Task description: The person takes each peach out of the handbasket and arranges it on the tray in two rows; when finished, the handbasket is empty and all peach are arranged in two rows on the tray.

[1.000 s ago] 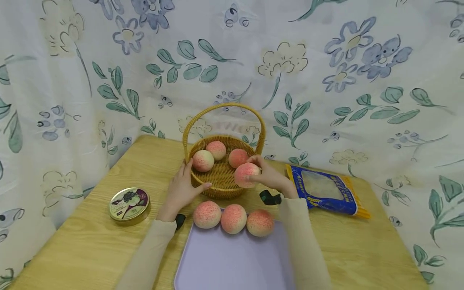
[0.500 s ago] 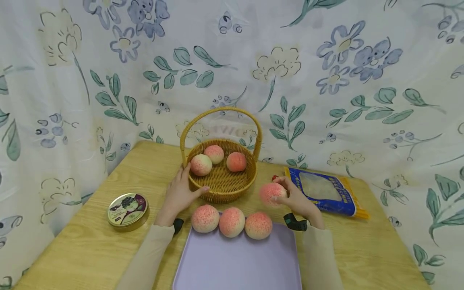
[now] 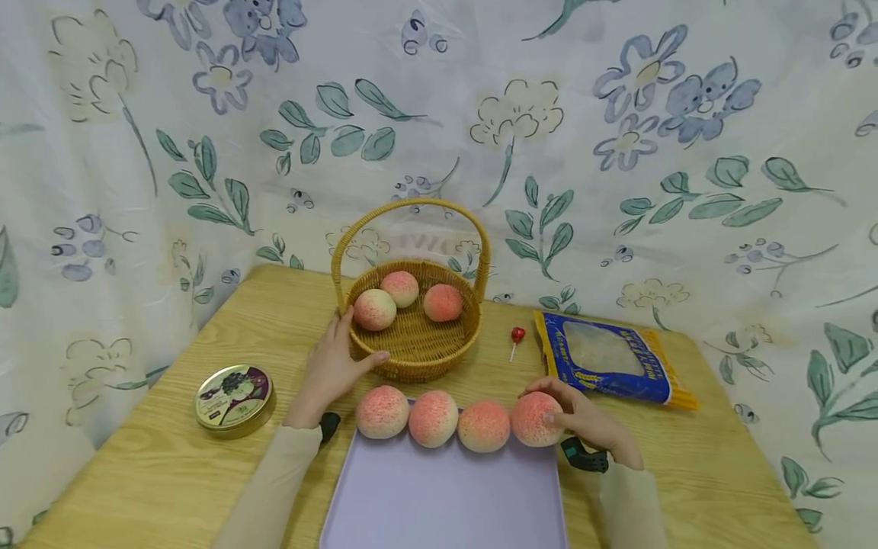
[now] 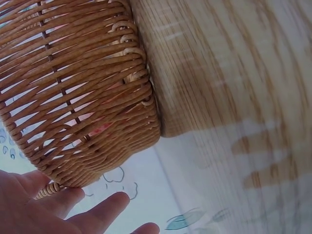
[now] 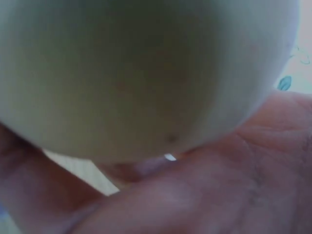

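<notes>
My right hand point(image 3: 583, 419) grips a pink and cream peach point(image 3: 537, 419) at the far right corner of the lilac tray point(image 3: 439, 503). In the right wrist view that peach's pale underside point(image 5: 146, 83) fills most of the picture. It sits at the end of a row along the tray's far edge, beside another peach point(image 3: 484, 426), a middle peach point(image 3: 434, 418) and a left peach point(image 3: 382, 412). My left hand point(image 3: 331, 370) touches the left side of the wicker basket point(image 3: 418, 364), fingers spread and mostly straight. Inside the basket lie three peaches, one point(image 3: 443, 303) at the right.
A round tin point(image 3: 234, 400) with a printed lid stands on the wooden table point(image 3: 171, 473) at left. Right of the basket lies a red lollipop point(image 3: 517, 335), then a blue and yellow food packet point(image 3: 610, 358). A floral curtain point(image 3: 439, 114) hangs behind the table.
My right hand has carried a peach from the basket's right side down to the right end of the row. The lollipop has come into full view. My left hand stays at the basket.
</notes>
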Action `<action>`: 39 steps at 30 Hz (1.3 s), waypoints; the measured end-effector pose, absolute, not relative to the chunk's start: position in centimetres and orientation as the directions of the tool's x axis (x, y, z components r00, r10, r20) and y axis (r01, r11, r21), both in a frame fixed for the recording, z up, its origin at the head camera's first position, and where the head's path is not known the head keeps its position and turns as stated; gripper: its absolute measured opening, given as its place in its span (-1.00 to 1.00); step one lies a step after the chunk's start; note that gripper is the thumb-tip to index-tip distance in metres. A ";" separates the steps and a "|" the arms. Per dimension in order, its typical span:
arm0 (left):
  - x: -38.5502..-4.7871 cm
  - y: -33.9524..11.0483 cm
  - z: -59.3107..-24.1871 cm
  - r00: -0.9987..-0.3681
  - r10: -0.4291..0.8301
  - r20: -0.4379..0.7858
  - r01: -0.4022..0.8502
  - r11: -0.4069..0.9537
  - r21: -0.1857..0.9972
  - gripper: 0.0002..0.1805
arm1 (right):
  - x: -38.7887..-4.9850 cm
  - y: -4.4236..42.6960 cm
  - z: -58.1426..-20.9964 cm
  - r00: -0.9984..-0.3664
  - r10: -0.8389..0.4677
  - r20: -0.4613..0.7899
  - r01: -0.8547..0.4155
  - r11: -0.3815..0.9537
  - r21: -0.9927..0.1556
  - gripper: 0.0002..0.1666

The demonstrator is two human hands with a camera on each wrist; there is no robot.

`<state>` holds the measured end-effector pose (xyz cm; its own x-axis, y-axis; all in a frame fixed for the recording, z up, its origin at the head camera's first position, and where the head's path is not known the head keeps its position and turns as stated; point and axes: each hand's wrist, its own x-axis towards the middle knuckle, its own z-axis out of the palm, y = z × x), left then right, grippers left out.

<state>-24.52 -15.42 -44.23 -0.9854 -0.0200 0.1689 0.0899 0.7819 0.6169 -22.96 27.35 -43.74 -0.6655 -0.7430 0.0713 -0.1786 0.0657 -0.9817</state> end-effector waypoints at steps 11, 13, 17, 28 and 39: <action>-24.5 -15.5 -43.9 -0.987 -0.021 0.162 0.083 0.787 0.611 0.21 | -23.4 27.7 -44.5 -0.634 -0.773 0.028 -0.204 0.132 -0.970 -0.56; -24.5 -15.5 -43.8 -0.986 -0.023 0.166 0.085 0.788 0.610 0.21 | -23.5 27.7 -44.4 -0.637 -0.770 0.014 -0.214 0.160 -0.964 -0.55; -24.5 -15.5 -43.8 -0.985 -0.021 0.172 0.089 0.790 0.607 0.21 | -23.4 27.8 -44.3 -0.611 -0.791 0.006 -0.237 0.176 -0.955 -0.52; -24.6 -15.5 -43.8 -0.985 -0.022 0.169 0.086 0.796 0.599 0.20 | -23.6 27.7 -43.7 -0.582 -0.807 -0.097 -0.175 0.241 -0.955 -0.41; -24.4 -15.6 -44.0 -0.984 -0.016 0.179 0.096 0.797 0.596 0.17 | -22.4 28.0 -41.9 -0.574 -0.800 -0.174 -0.047 0.244 -0.969 -0.36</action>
<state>-24.44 -15.57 -43.95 -0.9837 -0.0159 0.1791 0.0957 0.7970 0.5964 -22.35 27.99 -41.89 -0.5738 -0.8002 -0.1741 -0.0470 0.2445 -0.9685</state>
